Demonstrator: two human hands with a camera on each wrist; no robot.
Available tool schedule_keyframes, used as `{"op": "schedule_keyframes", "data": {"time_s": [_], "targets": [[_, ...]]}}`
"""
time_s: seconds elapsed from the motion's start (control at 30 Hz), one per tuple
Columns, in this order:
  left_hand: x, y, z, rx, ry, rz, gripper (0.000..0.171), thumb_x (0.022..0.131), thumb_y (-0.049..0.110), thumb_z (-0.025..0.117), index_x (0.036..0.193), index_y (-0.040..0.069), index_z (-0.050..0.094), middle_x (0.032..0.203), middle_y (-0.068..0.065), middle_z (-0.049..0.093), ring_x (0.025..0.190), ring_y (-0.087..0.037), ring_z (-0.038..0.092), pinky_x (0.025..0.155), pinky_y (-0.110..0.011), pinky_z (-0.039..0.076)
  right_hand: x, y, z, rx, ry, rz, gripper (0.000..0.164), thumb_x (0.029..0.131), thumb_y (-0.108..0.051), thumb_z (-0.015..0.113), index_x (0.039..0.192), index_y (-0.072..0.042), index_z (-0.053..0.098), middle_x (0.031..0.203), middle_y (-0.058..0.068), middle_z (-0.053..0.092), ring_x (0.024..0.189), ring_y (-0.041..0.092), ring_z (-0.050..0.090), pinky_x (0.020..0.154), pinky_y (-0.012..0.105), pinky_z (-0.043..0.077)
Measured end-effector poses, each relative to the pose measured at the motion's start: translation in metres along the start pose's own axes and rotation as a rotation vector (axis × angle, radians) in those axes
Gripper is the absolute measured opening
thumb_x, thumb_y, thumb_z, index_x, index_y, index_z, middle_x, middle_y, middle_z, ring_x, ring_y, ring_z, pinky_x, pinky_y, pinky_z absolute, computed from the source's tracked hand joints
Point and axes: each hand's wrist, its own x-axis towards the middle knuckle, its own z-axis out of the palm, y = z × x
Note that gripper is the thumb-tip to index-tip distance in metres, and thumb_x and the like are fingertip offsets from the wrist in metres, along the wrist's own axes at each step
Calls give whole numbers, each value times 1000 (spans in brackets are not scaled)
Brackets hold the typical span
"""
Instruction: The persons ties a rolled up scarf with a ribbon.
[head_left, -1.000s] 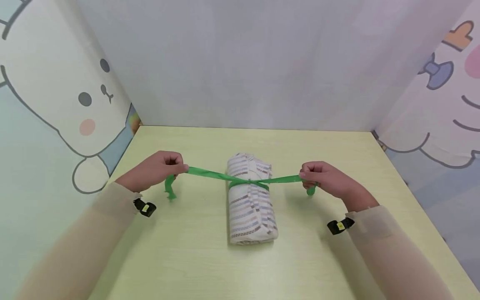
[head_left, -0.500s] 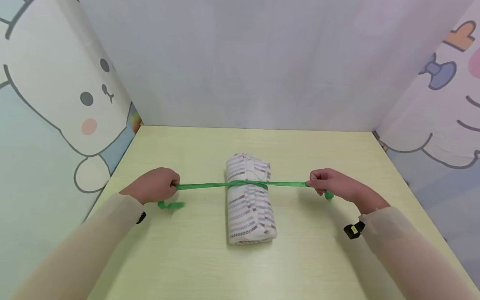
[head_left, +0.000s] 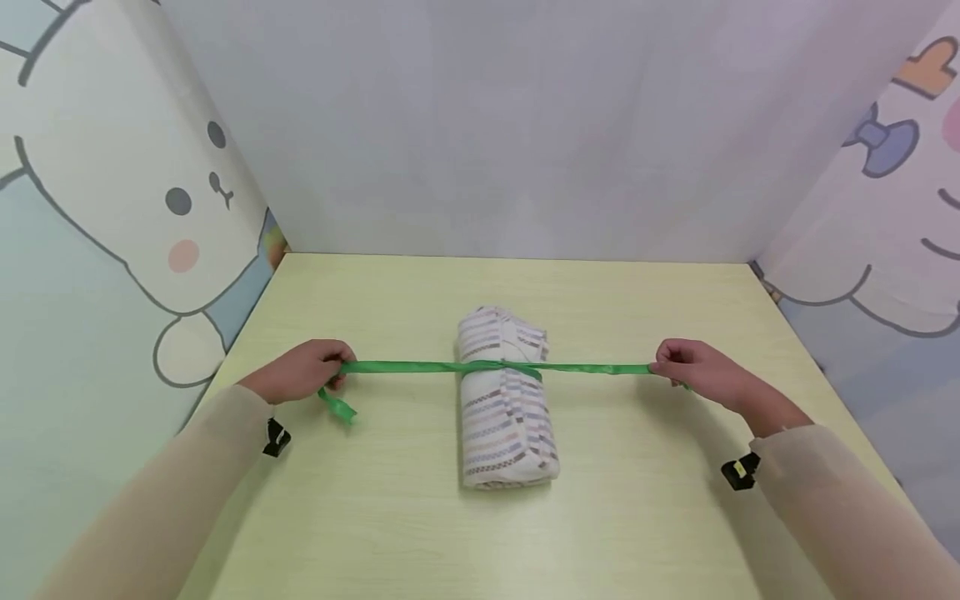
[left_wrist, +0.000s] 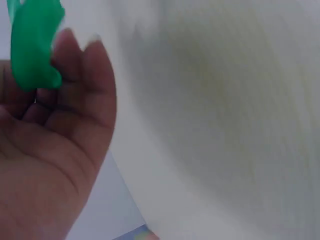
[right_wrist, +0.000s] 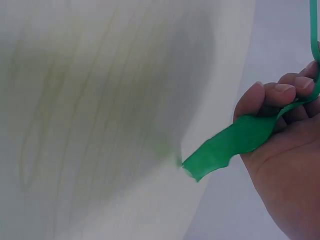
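A rolled towel [head_left: 495,425] with faded striped bands lies lengthwise at the middle of the table. Round its waist runs a green ribbon [head_left: 405,367], crossed on top of the roll and stretched straight out to both sides. My left hand [head_left: 309,369] pinches one end, and a short tail dangles below the fingers. On the far side of the roll, my right hand [head_left: 701,371] pinches the other end between thumb and fingers. In the right wrist view the ragged ribbon tail [right_wrist: 225,147] hangs out past the palm.
The pale wooden table [head_left: 375,517] carries the towel. A plain light wall [head_left: 480,125] stands behind its back edge. Cartoon-printed panels [head_left: 112,208] flank the table on both sides. Small black wrist devices [head_left: 276,437] hang at the sleeve cuffs.
My hands have moved apart, the right one farther right, the left one lower and slightly left. The ribbon between them has gone from slanted to nearly straight. The towel stays put.
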Motion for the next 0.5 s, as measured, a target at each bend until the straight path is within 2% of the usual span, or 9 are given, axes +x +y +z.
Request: {"op": "schedule_keyframes", "data": {"time_s": [0.03, 0.1, 0.3, 0.5], "targets": [[-1, -1, 1, -31, -3, -8, 25, 109, 5, 38, 108, 0, 63, 84, -13, 61, 80, -26, 56, 73, -34, 44, 0, 2, -1, -27, 15, -1, 26, 104, -26, 64, 97, -3, 54, 84, 11, 52, 79, 29, 48, 65, 35, 41], [-2, -2, 2, -9, 3, -9, 24, 108, 3, 39, 105, 1, 63, 84, -13, 61, 80, -25, 56, 72, -34, 45, 0, 5, -1, -89, 42, 3, 24, 104, -26, 64, 98, -5, 56, 85, 9, 51, 78, 24, 47, 64, 33, 40], [0, 1, 6, 311, 40, -23, 17, 97, 1, 58, 90, 13, 66, 84, -2, 60, 75, -18, 54, 74, -35, 45, -3, 13, -8, -204, 89, 12, 25, 105, -30, 63, 97, -7, 57, 81, 6, 49, 75, 22, 46, 64, 33, 39], [-2, 4, 3, 388, 78, -68, 14, 94, 3, 62, 85, 13, 64, 81, -1, 60, 70, -18, 54, 68, -36, 43, -10, 24, -21, -237, 115, 19, 25, 106, -30, 61, 101, -6, 59, 86, 6, 52, 78, 20, 47, 64, 33, 40]]}}
